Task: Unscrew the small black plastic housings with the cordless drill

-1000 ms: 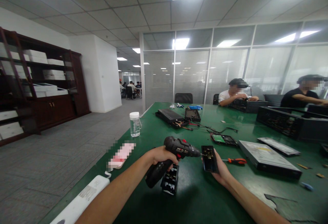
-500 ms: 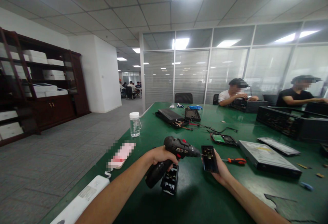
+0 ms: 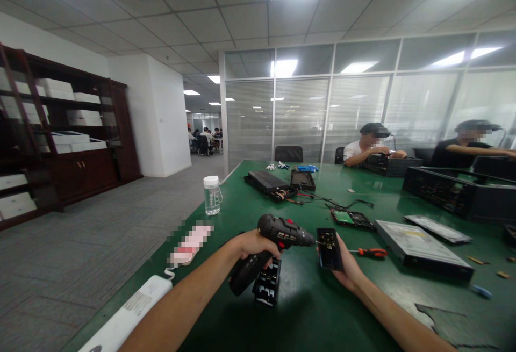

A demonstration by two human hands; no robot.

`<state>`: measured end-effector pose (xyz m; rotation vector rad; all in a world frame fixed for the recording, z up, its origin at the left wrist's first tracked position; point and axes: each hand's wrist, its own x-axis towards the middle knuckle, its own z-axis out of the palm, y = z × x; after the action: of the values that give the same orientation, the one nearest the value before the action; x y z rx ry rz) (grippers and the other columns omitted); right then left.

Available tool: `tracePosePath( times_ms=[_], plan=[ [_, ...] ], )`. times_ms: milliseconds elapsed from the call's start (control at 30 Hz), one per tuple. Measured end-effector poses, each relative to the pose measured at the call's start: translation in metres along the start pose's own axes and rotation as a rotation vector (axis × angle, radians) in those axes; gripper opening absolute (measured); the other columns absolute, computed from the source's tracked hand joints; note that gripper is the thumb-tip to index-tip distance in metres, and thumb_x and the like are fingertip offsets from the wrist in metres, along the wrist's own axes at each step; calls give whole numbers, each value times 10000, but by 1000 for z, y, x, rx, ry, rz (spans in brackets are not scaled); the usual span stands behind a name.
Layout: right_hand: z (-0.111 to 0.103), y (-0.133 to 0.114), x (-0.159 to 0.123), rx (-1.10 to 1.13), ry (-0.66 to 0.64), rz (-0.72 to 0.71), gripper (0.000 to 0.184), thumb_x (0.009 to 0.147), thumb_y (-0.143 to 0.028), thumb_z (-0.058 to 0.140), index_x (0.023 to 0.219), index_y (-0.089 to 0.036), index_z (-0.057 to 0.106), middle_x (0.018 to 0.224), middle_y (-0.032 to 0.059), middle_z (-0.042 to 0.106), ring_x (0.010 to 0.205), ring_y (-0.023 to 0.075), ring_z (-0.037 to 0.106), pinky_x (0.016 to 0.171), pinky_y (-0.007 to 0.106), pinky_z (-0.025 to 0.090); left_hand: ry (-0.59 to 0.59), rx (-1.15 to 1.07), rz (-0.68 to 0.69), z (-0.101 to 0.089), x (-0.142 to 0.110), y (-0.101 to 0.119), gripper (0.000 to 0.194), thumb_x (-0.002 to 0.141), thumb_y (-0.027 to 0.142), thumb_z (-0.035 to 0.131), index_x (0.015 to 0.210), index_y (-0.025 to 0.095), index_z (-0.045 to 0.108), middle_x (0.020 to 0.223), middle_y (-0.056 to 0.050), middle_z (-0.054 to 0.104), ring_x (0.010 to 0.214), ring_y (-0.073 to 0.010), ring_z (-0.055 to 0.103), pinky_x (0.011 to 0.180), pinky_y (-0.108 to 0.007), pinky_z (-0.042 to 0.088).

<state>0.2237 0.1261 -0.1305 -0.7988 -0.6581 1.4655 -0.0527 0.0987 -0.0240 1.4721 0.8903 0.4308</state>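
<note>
My left hand (image 3: 258, 245) is wrapped round the grip of a black cordless drill (image 3: 284, 230) with red switches. Its bit points right, into the open face of a small black plastic housing (image 3: 330, 258) with brass-coloured parts inside. My right hand (image 3: 347, 266) holds that housing upright from its right side, fingers behind it. Under the drill, a black compartmented plastic part (image 3: 268, 285) lies on the green table (image 3: 306, 314). Whether the bit tip touches a screw is too small to tell. Just beyond my right hand lies an orange-and-black screwdriver (image 3: 373, 253).
A silver disc drive (image 3: 423, 249) and a circuit board in a black frame (image 3: 352, 218) lie to the right. A black device (image 3: 268, 182) with wires is farther back. At left stand a water bottle (image 3: 212, 196) and a white power strip (image 3: 133, 311). Two people work by computer cases (image 3: 459, 191).
Both my hands, the drill and the housing stay in place. At the far right, a person in black has shifted, and the panel on the computer case there now stands higher.
</note>
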Motion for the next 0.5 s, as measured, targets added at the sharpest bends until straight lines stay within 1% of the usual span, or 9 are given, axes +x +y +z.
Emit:
tracePosePath(
  times_ms=[167,333,500],
  plan=[
    [-1,0,0,-17,-16,-11,350,727,-471,545,877,-161,607,793,71,663,695,198,620,680,333,495,-1,3,-1,0,0,0,276,507,224,652,749,102,604,545,-18,553,453,-120,507,469,-258,419],
    [1,0,-1,-11,13,-13,343,723,-463,555,893,-169,599,794,63,663,692,197,622,673,333,498,-3,-13,-7,1,-1,2,286,502,220,655,759,106,597,532,-14,553,445,-119,505,466,-257,418],
    [2,-1,-2,-11,7,-5,333,727,-458,551,888,-170,599,785,64,663,691,200,624,662,334,502,-10,-14,-8,1,-2,3,284,499,231,663,745,109,594,521,-11,554,442,-120,509,464,-254,418]
  ],
)
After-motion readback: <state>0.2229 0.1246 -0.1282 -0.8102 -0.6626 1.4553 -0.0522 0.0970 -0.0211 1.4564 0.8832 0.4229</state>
